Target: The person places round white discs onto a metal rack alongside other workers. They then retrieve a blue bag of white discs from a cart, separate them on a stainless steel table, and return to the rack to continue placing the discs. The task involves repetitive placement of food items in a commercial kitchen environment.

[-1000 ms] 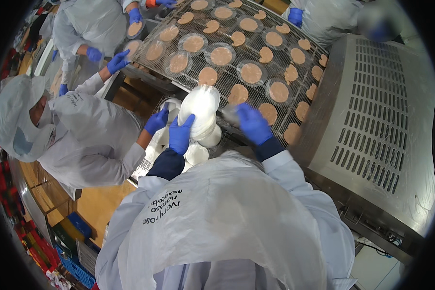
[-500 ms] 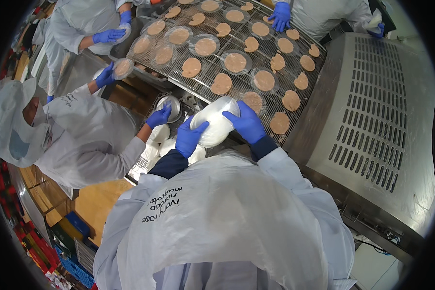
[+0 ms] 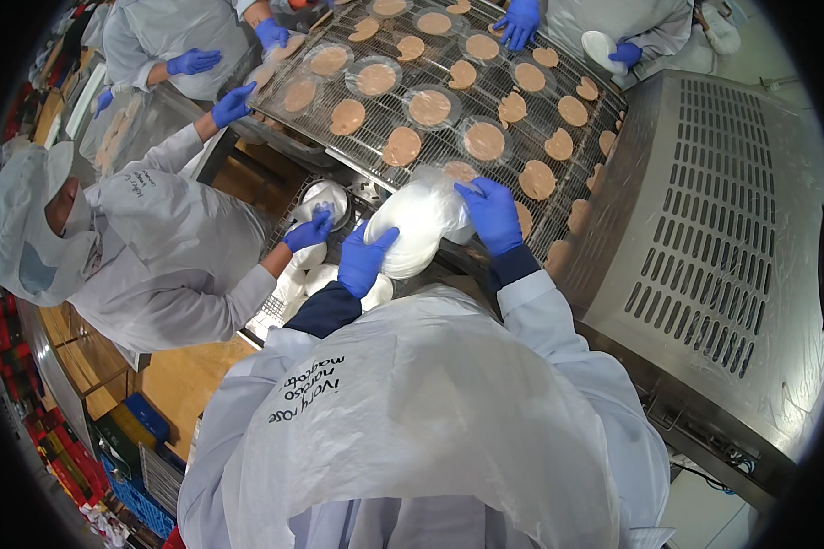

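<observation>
Both of my hands wear blue gloves and hold a stack of white round trays in a clear plastic bag. My left hand supports the stack from below on its left. My right hand grips the bag's upper right end. The stack lies tilted over the near edge of a wire-mesh conveyor belt. The belt carries several flat round brown discs, some of them in clear round trays.
A co-worker in a white hood stands at my left; a gloved hand touches a clear tray beside my stack. More gloved workers line the belt's far side. A perforated steel machine housing sits on my right. White trays lie below.
The bagged stack has tipped from nearly upright to lying on its side, slightly to the right. My right hand shifted to its upper end. The discs moved along the belt.
</observation>
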